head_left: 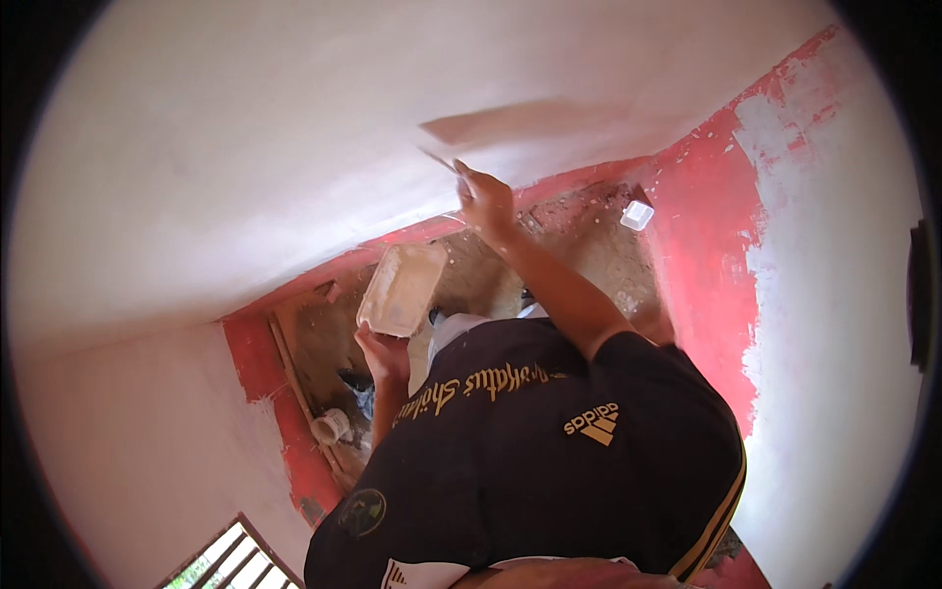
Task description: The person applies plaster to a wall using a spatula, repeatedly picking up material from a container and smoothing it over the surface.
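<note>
My right hand (486, 204) is raised close to the white wall (294, 128), closed round a putty knife (438, 158) whose thin blade is seen nearly edge-on. The blade casts a dark shadow on the wall; whether it touches the surface I cannot tell. Lower and to the left, my left hand (385, 355) grips the near end of a shallow rectangular tray (404, 285), pale and smeared with whitish stuff. The fingers beneath the tray are hidden.
Red paint (702, 196) shows along the wall bottoms and the right wall, partly covered in white. On the dirty floor are a small white square tub (637, 215) in the corner, a whitish bucket (332, 426) and a long wooden strip (285, 348). A barred window (235, 562) is at lower left.
</note>
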The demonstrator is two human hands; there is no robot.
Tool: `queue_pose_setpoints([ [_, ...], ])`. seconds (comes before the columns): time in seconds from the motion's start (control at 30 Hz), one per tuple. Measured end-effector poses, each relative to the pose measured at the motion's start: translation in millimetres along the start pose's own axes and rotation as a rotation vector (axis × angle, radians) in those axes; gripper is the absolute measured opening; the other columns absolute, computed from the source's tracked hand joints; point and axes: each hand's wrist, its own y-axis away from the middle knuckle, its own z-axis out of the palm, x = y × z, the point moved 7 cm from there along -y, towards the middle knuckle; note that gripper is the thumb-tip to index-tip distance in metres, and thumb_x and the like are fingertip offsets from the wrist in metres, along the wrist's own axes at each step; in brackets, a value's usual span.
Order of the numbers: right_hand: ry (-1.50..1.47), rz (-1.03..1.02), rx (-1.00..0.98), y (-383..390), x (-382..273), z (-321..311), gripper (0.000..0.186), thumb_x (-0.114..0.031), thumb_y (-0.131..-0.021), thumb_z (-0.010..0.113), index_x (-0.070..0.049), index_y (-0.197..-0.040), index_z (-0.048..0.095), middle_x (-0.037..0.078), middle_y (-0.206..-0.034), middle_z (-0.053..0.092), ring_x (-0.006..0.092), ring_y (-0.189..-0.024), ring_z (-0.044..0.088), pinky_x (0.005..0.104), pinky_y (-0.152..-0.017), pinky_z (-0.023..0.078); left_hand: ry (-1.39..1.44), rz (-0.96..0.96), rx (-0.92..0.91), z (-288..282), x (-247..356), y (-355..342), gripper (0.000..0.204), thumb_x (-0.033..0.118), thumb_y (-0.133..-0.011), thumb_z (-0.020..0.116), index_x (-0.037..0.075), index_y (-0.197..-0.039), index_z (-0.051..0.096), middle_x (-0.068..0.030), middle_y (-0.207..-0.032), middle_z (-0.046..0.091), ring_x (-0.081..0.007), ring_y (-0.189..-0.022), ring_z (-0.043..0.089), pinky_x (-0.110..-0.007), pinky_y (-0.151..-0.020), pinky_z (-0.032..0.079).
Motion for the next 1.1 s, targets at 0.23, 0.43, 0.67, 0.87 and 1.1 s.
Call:
queue_pose_setpoints([
  [0.23,-0.139,0.372,0.521,-103,120,-143,0.03,-0.019,-0.096,0.056,0.001,-0.118,0.063,0.014,-0.079,0.07,0.0159,-0.056,0.059,0.0305,-0.053,0.049,-0.104,0.028,0.061,-11,8,3,0.057,0.042,-0.097,0.038,0.006,-0.141,0.042,-0.0118,-0.14,0.051,-0.0298,-0.127,0.05,-0.046,-0.103,0.043],
  [0.43,0.155,0.335,0.354,-43,25,-75,0.037,-0.014,-0.093,0.056,-0.005,-0.128,0.062,0.015,-0.104,0.072,0.0114,-0.073,0.066,0.0294,-0.061,0.05,-0.19,0.083,-0.049,7,15,9,0.06,0.045,-0.095,0.04,0.009,-0.143,0.041,-0.0103,-0.142,0.05,-0.0287,-0.128,0.049,-0.044,-0.103,0.042],
  [0.67,0.058,0.284,0.499,-50,69,-198,0.04,-0.01,-0.092,0.047,0.0,-0.13,0.058,0.015,-0.115,0.07,0.0207,-0.091,0.07,0.027,-0.073,0.053,-0.183,0.081,-0.007,-38,22,4,0.052,0.035,-0.097,0.04,0.007,-0.141,0.043,-0.0112,-0.14,0.051,-0.0287,-0.126,0.052,-0.045,-0.101,0.045],
  [0.87,0.377,0.16,0.53,-77,120,-173,0.037,-0.016,-0.092,0.048,-0.006,-0.126,0.061,0.02,-0.09,0.068,0.0392,-0.072,0.064,0.0472,-0.065,0.051,-0.249,0.01,-0.037,-39,25,-13,0.051,0.034,-0.096,0.042,0.009,-0.14,0.043,-0.0109,-0.139,0.052,-0.0283,-0.125,0.053,-0.045,-0.098,0.047],
  [1.1,0.005,0.38,0.316,13,63,-113,0.038,-0.006,-0.088,0.047,-0.002,-0.122,0.062,0.019,-0.111,0.069,0.0325,-0.085,0.068,0.0426,-0.075,0.052,-0.262,-0.008,-0.09,-33,31,-11,0.05,0.033,-0.096,0.042,0.009,-0.141,0.043,-0.01,-0.14,0.051,-0.028,-0.125,0.052,-0.044,-0.098,0.046],
])
